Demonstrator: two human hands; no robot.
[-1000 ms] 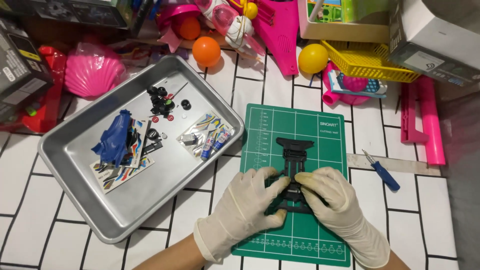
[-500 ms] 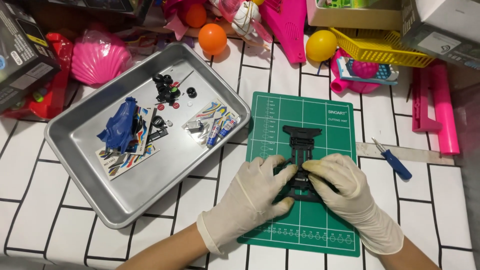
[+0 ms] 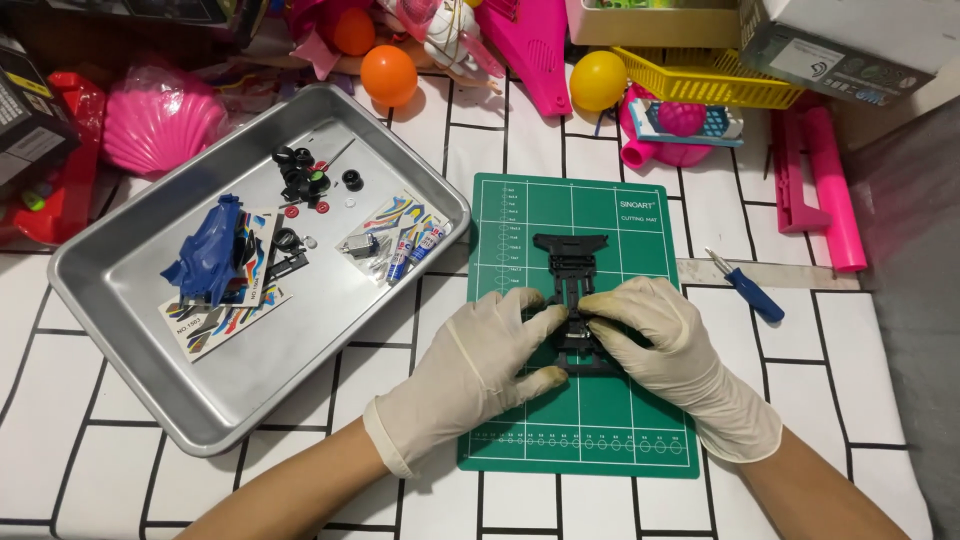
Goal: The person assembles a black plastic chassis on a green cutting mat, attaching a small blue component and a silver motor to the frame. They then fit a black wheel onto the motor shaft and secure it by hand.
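Observation:
A black plastic toy-car chassis [image 3: 570,262] lies on a green cutting mat [image 3: 520,230]. My left hand [image 3: 480,365], in a cream latex glove, grips the near left part of the chassis with thumb and fingers. In a matching glove, my right hand [image 3: 665,345] pinches the near right part. Both hands hide the chassis's near half. To the left, a metal tray [image 3: 140,385] holds a blue car body [image 3: 208,262], sticker sheets [image 3: 225,315], small black wheels [image 3: 298,172] and small bagged parts [image 3: 395,245].
A blue-handled screwdriver [image 3: 745,288] lies right of the mat. Behind are orange [image 3: 388,75] and yellow [image 3: 598,80] balls, a pink shell toy [image 3: 160,125], pink plastic pieces [image 3: 830,185], a yellow basket [image 3: 700,85] and cardboard boxes [image 3: 850,40]. The tabletop has a white brick pattern.
Both hands have stayed on the near half of the chassis, with only slight finger shifts. The view has drifted a little.

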